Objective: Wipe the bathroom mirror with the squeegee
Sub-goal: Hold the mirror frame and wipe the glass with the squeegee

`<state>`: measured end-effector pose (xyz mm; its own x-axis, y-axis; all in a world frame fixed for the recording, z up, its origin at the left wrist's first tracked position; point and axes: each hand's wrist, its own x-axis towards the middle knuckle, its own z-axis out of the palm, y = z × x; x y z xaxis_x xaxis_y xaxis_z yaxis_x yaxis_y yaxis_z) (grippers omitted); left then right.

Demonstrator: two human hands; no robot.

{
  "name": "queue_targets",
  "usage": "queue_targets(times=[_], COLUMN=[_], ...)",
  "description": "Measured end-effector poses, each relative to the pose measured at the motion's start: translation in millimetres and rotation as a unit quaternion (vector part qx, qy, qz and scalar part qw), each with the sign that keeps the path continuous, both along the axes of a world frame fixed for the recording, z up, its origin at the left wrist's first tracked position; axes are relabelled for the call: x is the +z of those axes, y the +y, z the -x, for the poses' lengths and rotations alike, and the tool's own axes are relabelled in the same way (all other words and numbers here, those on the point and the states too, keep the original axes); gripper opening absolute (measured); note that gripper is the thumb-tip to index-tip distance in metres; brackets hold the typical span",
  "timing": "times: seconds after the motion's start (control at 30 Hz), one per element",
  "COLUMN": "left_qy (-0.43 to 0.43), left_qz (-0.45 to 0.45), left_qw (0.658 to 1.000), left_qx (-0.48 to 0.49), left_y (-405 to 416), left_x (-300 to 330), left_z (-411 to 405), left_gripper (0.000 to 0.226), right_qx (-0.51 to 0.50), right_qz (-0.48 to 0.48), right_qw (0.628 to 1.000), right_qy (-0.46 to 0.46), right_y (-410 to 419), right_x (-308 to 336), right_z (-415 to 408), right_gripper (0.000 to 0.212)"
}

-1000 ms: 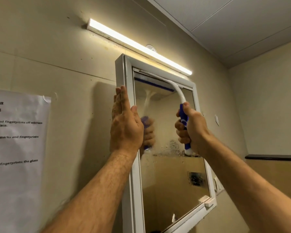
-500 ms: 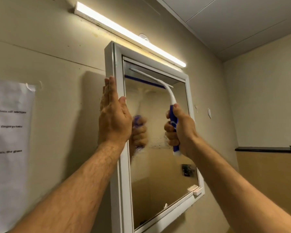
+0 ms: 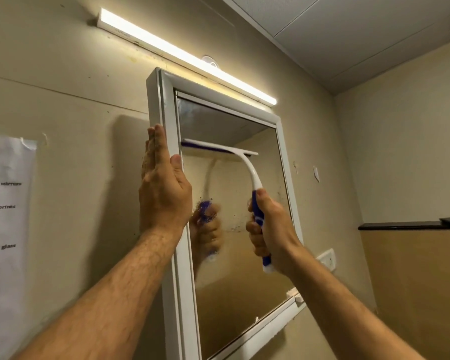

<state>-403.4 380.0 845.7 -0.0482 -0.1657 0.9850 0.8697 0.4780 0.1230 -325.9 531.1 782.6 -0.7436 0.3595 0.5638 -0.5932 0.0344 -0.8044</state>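
- The right hand [image 3: 272, 229] is curled tight round the blue grip of a white-and-blue plastic squeegee [image 3: 247, 172], thumb up along the handle.
- From that fist the slim white neck curves up and left to a straight blade bar with a purple rubber edge, lying flat on the glass above both hands.
- The left hand [image 3: 163, 188] has straight, closed fingers flat along the outer left edge of the frame, thumb on its front face.
- Between the hands hangs the rectangular white-framed bathroom mirror [image 3: 172, 268]; its glass looks hazy and speckled beside the right hand.
- Above both hands glows a long tube light [image 3: 185, 57].
- Left of the left hand, a crinkled white printed paper sheet [image 3: 5, 216] hangs on the smooth beige wall.
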Motion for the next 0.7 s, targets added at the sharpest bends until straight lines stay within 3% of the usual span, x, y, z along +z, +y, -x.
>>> queue_targets(times=[0.1,0.37,0.7], left_qy=[0.000,0.000,-0.003], left_qz=[-0.003,-0.006,0.005], left_qw=[1.000,1.000,1.000], left_qx=[-0.001,-0.010,0.018], left_y=[0.0,-0.2,-0.1], left_x=[-0.7,-2.5,-4.9], left_z=[-0.3,-2.5,-1.3], left_gripper=[0.053,0.053,0.057], right_qx=[0.013,-0.014,0.004], right_qz=[0.017,-0.021,0.004], right_qw=[1.000,0.999,1.000], right_qy=[-0.008,-0.028,0.006], right_y=[-6.2,2.6,-3.7], right_x=[6.1,-60.0,79.4], right_z=[3.9,-2.4,-2.8], right_gripper=[0.046,0.047,0.042])
